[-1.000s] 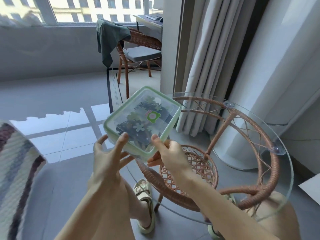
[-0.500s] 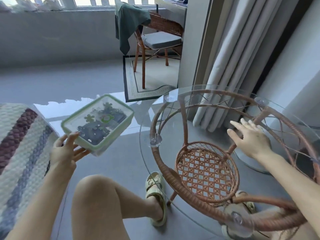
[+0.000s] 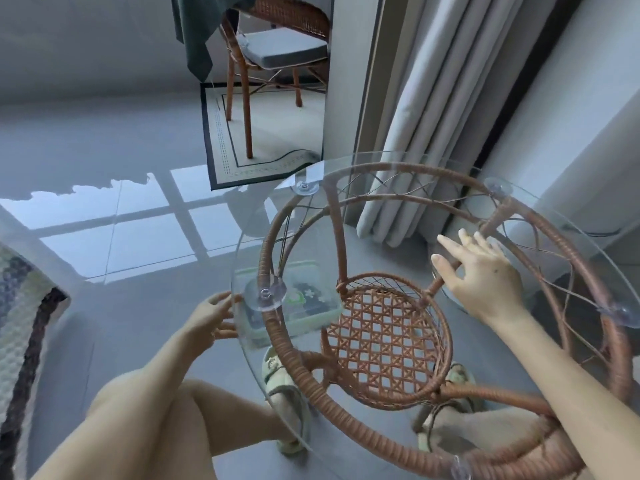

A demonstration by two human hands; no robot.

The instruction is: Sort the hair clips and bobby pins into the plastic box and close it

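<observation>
Left hand (image 3: pixel 211 320) has its grip clamped on the near-left edge of the plastic box (image 3: pixel 294 303), lid shut, seen through the glass worktop (image 3: pixel 561 233) just beyond the fingers. Right hand (image 3: pixel 485 275) hovers over the glass, fingers spread, holding nothing.

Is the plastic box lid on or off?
On. The green-rimmed lid covers the plastic box, seen through the glass tabletop; left hand holds its edge. Latching: cannot tell.

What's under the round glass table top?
Under the glass top you can see a brown wicker frame with a woven shelf, and the green-rimmed plastic box beside the left hand. What's inside the box is blurry, and the frame covers part of it.
</observation>
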